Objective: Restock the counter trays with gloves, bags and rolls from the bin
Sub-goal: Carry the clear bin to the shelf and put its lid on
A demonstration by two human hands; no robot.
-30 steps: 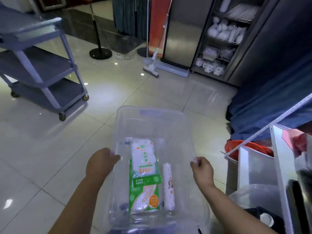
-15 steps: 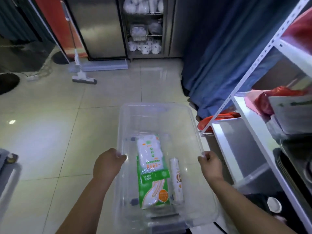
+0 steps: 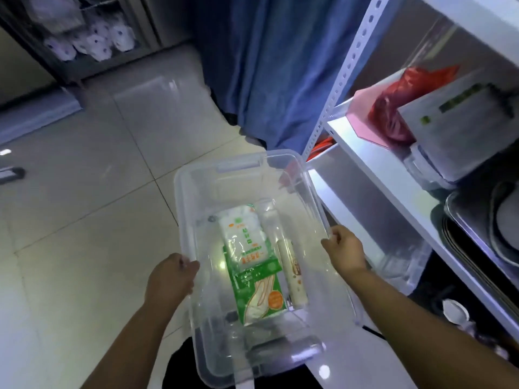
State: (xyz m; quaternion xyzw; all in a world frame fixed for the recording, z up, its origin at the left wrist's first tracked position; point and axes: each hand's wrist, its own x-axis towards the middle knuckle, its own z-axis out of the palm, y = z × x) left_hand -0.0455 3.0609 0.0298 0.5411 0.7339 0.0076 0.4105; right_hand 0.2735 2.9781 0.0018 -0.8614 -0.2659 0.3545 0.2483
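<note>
Above the tiled floor (image 3: 84, 220), beside a white metal shelf rack (image 3: 362, 153), a clear plastic bin (image 3: 247, 169) is carried by both hands. Left hand (image 3: 171, 276) grips the bin's left long rim, fingers (image 3: 191, 266) curled over the edge. Right hand (image 3: 344, 249) grips the right long rim, fingers closed on it near the rack's lower shelf. Bin is roughly level, its far right corner just beside the rack upright. Inside, on the bin floor: a white-and-green glove pack (image 3: 244, 240) lying flat along the middle, overlapping a green bag pack (image 3: 261, 293) toward the near end; a slim white roll (image 3: 292, 273) lies parallel along their right side, just beside them. Rest of the bin floor is bare. On the rack's upper shelf, right side: a red plastic bag (image 3: 393, 108) and a white box (image 3: 460, 108), touching. Blue curtain (image 3: 266, 66) hangs behind the rack. Paper rolls (image 3: 90, 46) sit in a wire cabinet at far left.
</note>
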